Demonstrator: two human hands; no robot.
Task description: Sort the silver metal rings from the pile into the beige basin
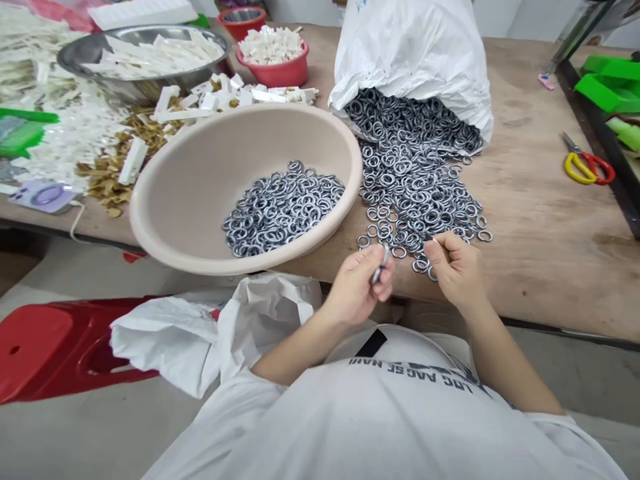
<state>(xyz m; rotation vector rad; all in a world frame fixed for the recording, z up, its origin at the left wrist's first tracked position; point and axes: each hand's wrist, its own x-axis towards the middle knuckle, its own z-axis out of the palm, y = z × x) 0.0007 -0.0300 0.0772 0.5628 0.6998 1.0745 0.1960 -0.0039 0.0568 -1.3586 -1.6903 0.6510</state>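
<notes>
My left hand [356, 283] is closed around a grey metallic ring [380, 267], seen nearly edge-on, just off the table's front edge. To its right, my right hand [457, 272] is pinched at the near edge of a loose pile of rings [415, 193]. A small dark tip shows at its thumb, too little to name. The pile spills from the mouth of a white sack [413, 53]. Left of the pile, a large beige basin [185, 180] holds many similar rings [287, 210].
Scissors [585, 167] with yellow and red handles lie at right, near green trays [607, 83]. White and brown parts [117, 150] cover the left, beside a steel bowl [145, 87] and a red bowl [275, 72]. A red stool [40, 340] stands below left.
</notes>
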